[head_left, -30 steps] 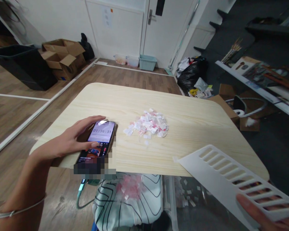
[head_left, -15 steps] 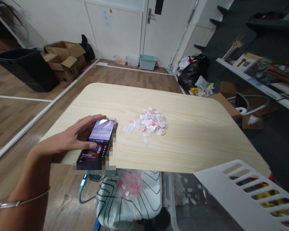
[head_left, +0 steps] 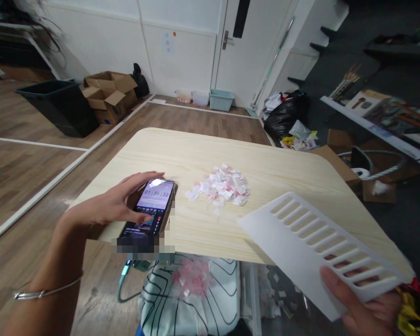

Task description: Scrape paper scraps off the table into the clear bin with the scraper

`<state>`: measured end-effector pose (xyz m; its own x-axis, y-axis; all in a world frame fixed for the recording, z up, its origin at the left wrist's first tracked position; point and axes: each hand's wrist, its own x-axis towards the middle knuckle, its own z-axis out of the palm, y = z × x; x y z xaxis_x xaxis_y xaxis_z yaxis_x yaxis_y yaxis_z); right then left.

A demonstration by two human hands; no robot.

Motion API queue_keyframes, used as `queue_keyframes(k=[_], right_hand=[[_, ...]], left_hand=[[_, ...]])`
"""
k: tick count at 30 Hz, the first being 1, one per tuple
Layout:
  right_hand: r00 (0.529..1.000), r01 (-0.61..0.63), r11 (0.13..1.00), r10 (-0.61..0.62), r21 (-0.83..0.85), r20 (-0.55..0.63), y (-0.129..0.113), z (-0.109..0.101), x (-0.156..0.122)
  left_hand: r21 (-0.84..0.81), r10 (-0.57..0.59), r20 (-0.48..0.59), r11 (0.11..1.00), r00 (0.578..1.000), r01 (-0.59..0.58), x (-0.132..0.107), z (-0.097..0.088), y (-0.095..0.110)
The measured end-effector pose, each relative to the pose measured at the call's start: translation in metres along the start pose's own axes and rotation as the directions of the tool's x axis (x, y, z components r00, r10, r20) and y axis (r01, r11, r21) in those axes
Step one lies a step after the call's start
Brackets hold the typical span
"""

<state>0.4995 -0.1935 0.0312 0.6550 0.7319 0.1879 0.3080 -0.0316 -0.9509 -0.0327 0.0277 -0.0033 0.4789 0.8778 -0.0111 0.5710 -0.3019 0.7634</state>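
Note:
My left hand (head_left: 114,205) grips a phone (head_left: 152,205) lying at the near left edge of the light wooden table (head_left: 294,172), thumb on its lit screen, which shows a running timer. My right hand (head_left: 366,308), at the bottom right, holds a white slotted plastic board (head_left: 311,242) by its near end; the board slants over the table's near right edge. A heap of small white and pink paper scraps (head_left: 220,185) lies mid-table, between the phone and the board.
Below the table's near edge is a striped cloth (head_left: 196,298) with more pink scraps on it, and a cable (head_left: 124,282) hangs from the phone. Cardboard boxes (head_left: 107,93) and a black bin (head_left: 61,105) stand far left, black rubbish bags (head_left: 287,114) far right.
The white slotted board has come up and leftward over the table's near right edge, after dipping lower half a second ago. My left hand stays on the phone; the timer has advanced.

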Motion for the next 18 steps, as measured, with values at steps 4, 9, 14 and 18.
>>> queue_keyframes(k=[4,9,14,18], right_hand=[[0.998,0.017,1.0,-0.018,0.016,0.059,-0.018,0.033,0.013],[0.975,0.024,1.0,-0.025,0.006,0.219,-0.039,0.05,0.021],[0.957,0.056,0.998,-0.05,-0.013,0.287,-0.042,0.053,0.028],[0.96,0.065,0.998,-0.06,-0.008,0.273,-0.04,0.053,0.026]], left_hand=[[-0.029,-0.018,-0.041,0.999,0.999,0.017,0.0,0.005,0.009],[-0.11,-0.107,-0.121,0.989,0.987,0.093,0.001,0.013,0.032],[-0.155,-0.136,-0.128,0.981,0.982,0.115,-0.003,0.015,0.037],[-0.168,-0.119,-0.092,0.98,0.989,0.103,-0.004,0.012,0.033]])
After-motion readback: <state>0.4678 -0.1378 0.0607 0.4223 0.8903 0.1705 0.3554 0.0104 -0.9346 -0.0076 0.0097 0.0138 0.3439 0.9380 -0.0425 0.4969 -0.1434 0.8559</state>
